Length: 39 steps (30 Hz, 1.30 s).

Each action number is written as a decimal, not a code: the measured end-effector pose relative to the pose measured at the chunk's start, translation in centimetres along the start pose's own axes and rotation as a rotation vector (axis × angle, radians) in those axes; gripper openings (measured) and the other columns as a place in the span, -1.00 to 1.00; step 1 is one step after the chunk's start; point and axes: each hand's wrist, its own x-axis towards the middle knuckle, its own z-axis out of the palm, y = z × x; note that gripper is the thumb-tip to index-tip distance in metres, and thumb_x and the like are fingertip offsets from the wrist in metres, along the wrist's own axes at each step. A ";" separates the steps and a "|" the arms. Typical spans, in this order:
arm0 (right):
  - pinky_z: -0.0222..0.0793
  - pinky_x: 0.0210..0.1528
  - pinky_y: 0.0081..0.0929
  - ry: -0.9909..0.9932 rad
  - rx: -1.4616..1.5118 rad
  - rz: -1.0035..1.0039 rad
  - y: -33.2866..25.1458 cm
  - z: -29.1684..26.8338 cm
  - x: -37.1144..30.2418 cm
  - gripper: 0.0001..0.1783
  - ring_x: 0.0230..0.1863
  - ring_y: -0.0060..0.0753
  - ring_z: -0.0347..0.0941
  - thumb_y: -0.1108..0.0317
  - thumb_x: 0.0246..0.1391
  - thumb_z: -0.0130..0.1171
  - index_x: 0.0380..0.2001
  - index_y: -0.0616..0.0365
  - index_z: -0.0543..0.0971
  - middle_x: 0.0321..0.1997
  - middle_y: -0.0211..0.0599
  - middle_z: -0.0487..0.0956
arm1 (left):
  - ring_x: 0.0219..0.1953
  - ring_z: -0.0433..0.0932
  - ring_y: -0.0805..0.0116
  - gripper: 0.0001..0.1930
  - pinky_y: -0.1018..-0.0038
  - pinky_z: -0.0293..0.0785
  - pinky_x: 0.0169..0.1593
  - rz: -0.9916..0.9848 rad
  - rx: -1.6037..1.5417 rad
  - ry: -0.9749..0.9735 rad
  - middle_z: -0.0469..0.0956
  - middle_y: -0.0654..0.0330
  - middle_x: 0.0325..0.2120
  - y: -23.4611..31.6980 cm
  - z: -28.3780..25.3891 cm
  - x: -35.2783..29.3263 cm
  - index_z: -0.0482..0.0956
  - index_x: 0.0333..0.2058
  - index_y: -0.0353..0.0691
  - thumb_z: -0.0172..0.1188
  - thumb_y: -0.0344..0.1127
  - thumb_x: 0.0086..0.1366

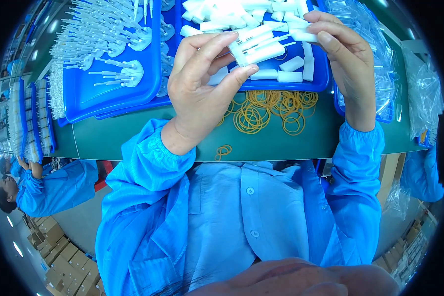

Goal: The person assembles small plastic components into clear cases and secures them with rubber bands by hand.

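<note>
In the head view, the landmark is the middle blue tray (323, 79), which holds a loose heap of white blocks (292, 64) and sits on a green table (281, 145). Over its near left part, the left hand (212, 64) pinches a white pronged piece (238, 53) between the thumb and the fingers. The prongs point rightward across the tray; thick white sleeves lie along some of them, while others show bare.

Over the tray's right side, the right hand (320, 30) pinches a single white block (303, 35) between its thumb and fingers, just beside the tips of the prongs and apart from the left hand.

Left of the middle tray stands another blue tray (91, 101), crowded with white parts (129, 74) that have several thin prongs each; one lies apart near its front. Just in front of the middle tray is a pile of yellow rubber bands (254, 116), with a few more bands (223, 152) nearer the table edge. Right of it, clear plastic pieces (386, 64) fill a third tray, and a clear bag (422, 93) lies beyond them. Well to the left, a co-worker in a blue sleeve (59, 190) is near some stacked trays (32, 116).
</note>
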 end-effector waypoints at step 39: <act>0.38 -0.02 -0.58 -0.060 0.047 -0.075 0.1 3.5 -0.6 -0.83 -0.09 -0.45 0.48 0.52 0.03 0.22 -0.25 0.24 0.63 -0.17 -0.27 0.58 | -0.07 0.49 0.35 -0.51 0.49 0.57 0.01 -0.050 0.114 -0.120 0.33 0.16 -0.11 0.0 0.0 -0.5 0.48 -0.03 -0.38 0.31 -0.67 0.00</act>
